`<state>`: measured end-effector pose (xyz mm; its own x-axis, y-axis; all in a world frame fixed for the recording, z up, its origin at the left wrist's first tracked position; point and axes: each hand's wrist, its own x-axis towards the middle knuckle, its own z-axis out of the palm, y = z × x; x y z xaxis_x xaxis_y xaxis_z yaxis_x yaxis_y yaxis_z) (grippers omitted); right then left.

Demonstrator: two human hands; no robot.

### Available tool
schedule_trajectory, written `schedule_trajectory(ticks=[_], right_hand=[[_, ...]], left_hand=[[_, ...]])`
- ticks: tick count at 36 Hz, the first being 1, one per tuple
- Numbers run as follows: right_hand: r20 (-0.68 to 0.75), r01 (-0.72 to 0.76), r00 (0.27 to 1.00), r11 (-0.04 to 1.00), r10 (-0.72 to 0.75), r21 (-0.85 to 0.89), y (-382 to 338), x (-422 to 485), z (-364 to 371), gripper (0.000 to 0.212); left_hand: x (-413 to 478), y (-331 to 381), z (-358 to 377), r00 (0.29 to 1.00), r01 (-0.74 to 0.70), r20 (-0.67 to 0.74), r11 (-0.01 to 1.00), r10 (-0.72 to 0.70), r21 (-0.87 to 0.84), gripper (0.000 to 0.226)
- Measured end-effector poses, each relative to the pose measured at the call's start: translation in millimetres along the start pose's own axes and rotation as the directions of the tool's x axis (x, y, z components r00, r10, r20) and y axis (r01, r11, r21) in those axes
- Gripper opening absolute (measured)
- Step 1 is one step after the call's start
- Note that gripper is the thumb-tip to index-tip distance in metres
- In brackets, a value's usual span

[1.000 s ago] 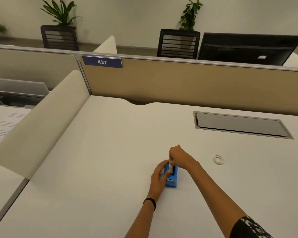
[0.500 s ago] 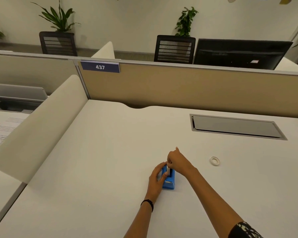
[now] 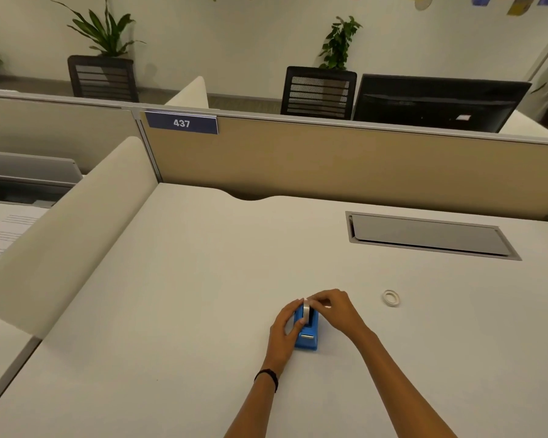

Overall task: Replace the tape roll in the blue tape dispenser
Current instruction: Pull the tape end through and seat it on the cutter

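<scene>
The blue tape dispenser (image 3: 307, 338) stands on the white desk (image 3: 203, 295), its cutter end toward me. My left hand (image 3: 283, 331) grips its left side. A white tape roll (image 3: 305, 312) sits upright in the dispenser's slot, and my right hand (image 3: 332, 308) pinches the top of that roll with thumb and fingers. A second, small white ring of tape (image 3: 391, 298) lies flat on the desk to the right, apart from both hands.
A grey cable hatch (image 3: 431, 235) is set into the desk at the back right. A tan partition (image 3: 345, 165) runs along the far edge and a white curved divider (image 3: 76, 226) along the left. A monitor (image 3: 437, 102) stands beyond the partition.
My right hand has shifted from the dispenser's far end to over the roll, fingers now curled on its top. The left hand stays on the dispenser. The camera has tilted up a little.
</scene>
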<state>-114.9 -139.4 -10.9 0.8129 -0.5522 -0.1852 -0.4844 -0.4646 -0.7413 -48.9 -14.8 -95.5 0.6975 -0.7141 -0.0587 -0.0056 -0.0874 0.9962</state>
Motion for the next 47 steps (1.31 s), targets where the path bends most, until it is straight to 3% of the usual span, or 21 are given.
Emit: schedule_trajectory(ticks=[3, 15, 18, 21, 23, 36, 39, 41, 47], right_hand=[[-0.019, 0.004, 1.000, 0.999, -0.003, 0.037, 3, -3, 5, 0.020], [-0.193, 0.065, 0.978, 0.995, -0.080, -0.080, 11, 1, 25, 0.014], [-0.203, 0.152, 0.959, 0.963, -0.198, -0.222, 10, -3, 26, 0.012], [-0.196, 0.308, 0.887, 0.851, -0.419, -0.425, 4, -10, 30, 0.010], [-0.200, 0.326, 0.864, 0.816, -0.463, -0.478, 1, -12, 31, 0.009], [-0.149, 0.374, 0.859, 0.799, -0.490, -0.471, 10, -8, 27, 0.022], [-0.143, 0.372, 0.874, 0.828, -0.465, -0.420, 11, -5, 26, 0.008], [-0.152, 0.316, 0.908, 0.877, -0.390, -0.363, 11, -1, 25, 0.026], [-0.163, 0.145, 0.974, 0.985, -0.159, -0.095, 7, 8, 16, 0.019]], left_hand=[[0, 0, 0, 1.000, 0.003, 0.000, 1.000, -0.003, -0.003, 0.034], [1, -4, 0, 1.000, 0.000, 0.009, 1.000, 0.000, 0.001, 0.036], [1, -5, 0, 1.000, 0.008, 0.006, 1.000, -0.008, -0.010, 0.036], [1, -5, 0, 1.000, 0.018, -0.007, 1.000, -0.018, -0.016, 0.037], [2, -6, 1, 1.000, 0.017, -0.006, 1.000, -0.017, -0.012, 0.037], [0, -1, 0, 1.000, 0.017, 0.011, 1.000, -0.017, 0.003, 0.035], [0, -1, 0, 1.000, 0.029, 0.008, 1.000, -0.029, 0.007, 0.035], [1, -1, 0, 1.000, 0.030, 0.008, 0.999, -0.031, 0.011, 0.035], [0, -1, 0, 0.999, 0.030, 0.012, 0.999, -0.030, 0.016, 0.036]])
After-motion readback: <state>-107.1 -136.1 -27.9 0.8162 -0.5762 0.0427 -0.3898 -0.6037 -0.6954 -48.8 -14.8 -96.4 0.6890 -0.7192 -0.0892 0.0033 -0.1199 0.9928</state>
